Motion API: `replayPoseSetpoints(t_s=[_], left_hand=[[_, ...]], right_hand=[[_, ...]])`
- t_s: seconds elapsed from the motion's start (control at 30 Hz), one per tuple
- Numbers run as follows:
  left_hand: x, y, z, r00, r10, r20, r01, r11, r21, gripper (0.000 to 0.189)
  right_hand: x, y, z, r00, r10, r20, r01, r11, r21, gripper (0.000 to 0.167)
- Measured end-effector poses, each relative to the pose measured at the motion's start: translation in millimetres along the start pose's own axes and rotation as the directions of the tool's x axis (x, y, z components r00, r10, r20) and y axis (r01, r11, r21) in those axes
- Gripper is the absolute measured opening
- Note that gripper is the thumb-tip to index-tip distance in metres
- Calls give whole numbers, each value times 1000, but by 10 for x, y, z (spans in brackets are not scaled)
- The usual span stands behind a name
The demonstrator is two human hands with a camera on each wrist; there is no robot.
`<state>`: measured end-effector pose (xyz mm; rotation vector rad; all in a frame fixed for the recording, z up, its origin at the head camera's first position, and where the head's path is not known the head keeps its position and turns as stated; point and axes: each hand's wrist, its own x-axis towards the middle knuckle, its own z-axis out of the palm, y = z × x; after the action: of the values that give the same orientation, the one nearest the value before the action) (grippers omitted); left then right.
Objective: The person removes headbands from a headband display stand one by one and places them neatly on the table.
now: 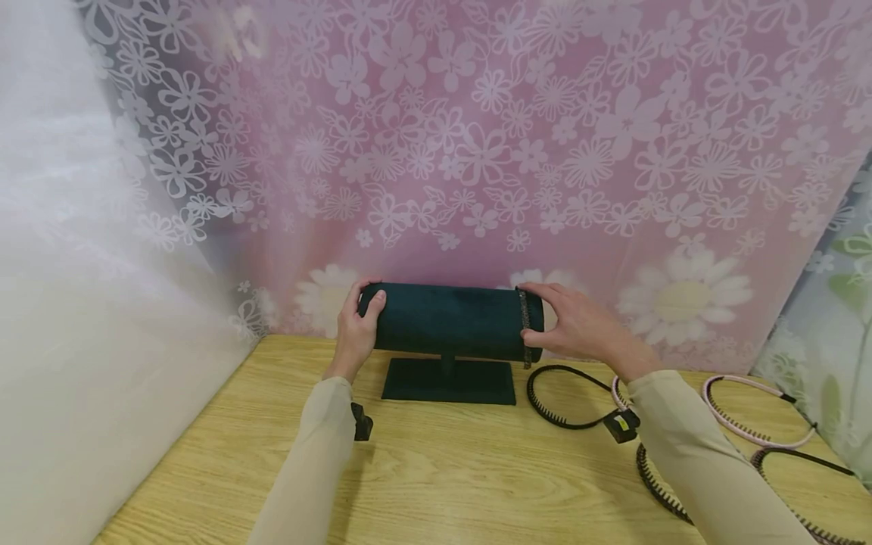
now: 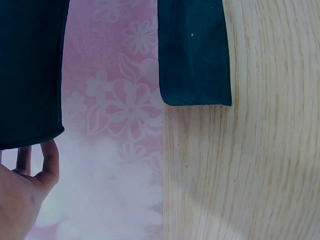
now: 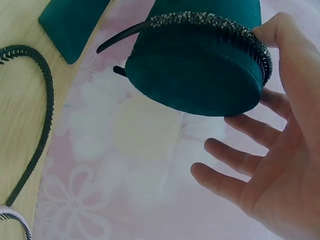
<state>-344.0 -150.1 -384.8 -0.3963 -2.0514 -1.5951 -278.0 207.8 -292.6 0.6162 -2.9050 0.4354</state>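
A dark teal velvet headband display stand [image 1: 446, 322], a horizontal roll on a flat base [image 1: 450, 381], stands at the back of the table. My left hand [image 1: 356, 329] grips the roll's left end, thumb in front. In the left wrist view, the fingers of this hand [image 2: 20, 200] show at the end of the roll [image 2: 30, 70]. Near the roll's right end sits a black toothed headband with glittering stones [image 3: 210, 21], its tips hanging free below. My right hand [image 1: 579, 322] holds that headband between thumb and forefinger; the other fingers extend past the roll's end.
On the wooden table [image 1: 422, 469] to the right lie several more headbands, among them a black one [image 1: 533, 397] and a pink one [image 1: 739, 431]. Other dark ones are partly behind my right sleeve. A pink flowered curtain [image 1: 477, 151] hangs close behind the stand.
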Motion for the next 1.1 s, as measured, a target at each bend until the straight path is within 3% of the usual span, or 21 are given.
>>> replayPoseSetpoints(t_s=[0.3,0.67,0.87,1.1], left_hand=[[-14,-18,-2,1000,-19,-10,19,1000,3,48],[-1,-12,3,1000,-6,-2,6,1000,-4,48],[-1,-27,-1,1000,-19,-9,19,1000,3,48],[11,-24,3,1000,-6,-5,6,1000,0,49]], right_hand=[[-19,26,114,1000,13,-19,-10,988,153,78],[-85,69,130,999,35,8,-35,938,344,79],[-170,81,267,993,54,-109,-10,929,370,75],[-297,70,437,957,81,-279,42,911,411,70]])
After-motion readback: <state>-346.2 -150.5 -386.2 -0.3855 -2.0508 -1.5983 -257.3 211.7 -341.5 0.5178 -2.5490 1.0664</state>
